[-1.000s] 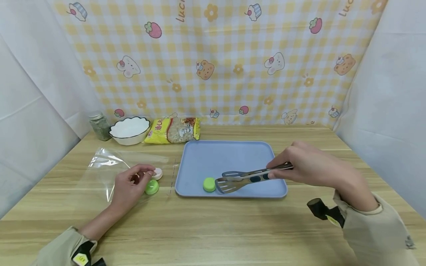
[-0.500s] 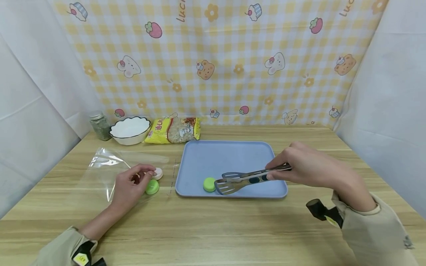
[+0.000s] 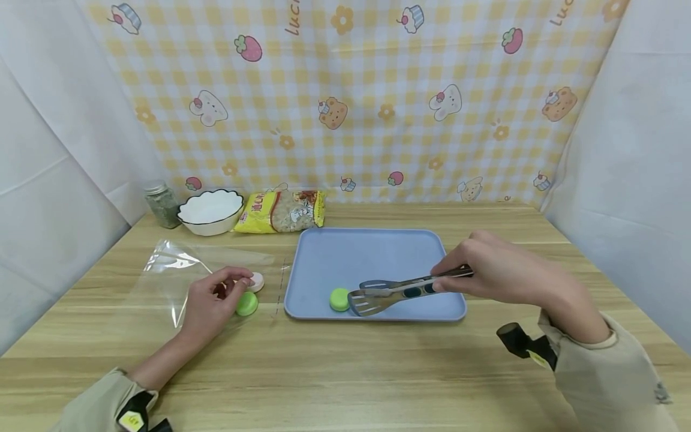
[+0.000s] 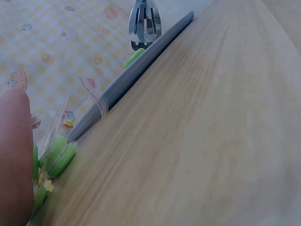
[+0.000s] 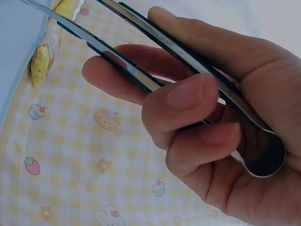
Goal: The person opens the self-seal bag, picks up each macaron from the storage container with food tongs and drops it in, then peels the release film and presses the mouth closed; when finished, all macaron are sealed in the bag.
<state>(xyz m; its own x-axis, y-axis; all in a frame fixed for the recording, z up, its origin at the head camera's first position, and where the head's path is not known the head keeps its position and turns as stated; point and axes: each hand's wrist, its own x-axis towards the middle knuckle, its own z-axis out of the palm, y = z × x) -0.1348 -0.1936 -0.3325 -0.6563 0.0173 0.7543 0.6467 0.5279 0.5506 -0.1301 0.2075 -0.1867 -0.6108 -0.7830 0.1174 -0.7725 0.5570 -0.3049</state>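
My right hand point(image 3: 496, 270) grips metal tongs point(image 3: 405, 291), fingers curled round the handles in the right wrist view. The slotted ends of the tongs are over the blue tray point(image 3: 372, 252), slightly apart. A green macaron point(image 3: 339, 299) lies on the tray, right at the tip of the nearer slotted end. At left my left hand point(image 3: 212, 300) pinches a clear plastic bag point(image 3: 162, 294) with thumb and forefinger. Just by those fingers a pale pink macaron point(image 3: 256, 282) and another green macaron point(image 3: 247, 304) show. Green macarons point(image 4: 59, 157) under clear film also appear in the left wrist view, beside the thumb.
Along the back left of the wooden table point(image 3: 345, 372) stand a jar of green flakes point(image 3: 162, 204), a white scalloped bowl point(image 3: 210, 211) and a yellow food packet point(image 3: 281, 212). A checked cloth point(image 3: 378, 78) hangs behind, with white cloth at both sides.
My right hand and the tongs have shifted a hair to the left over the tray. My left hand and the macarons have stayed where they were.
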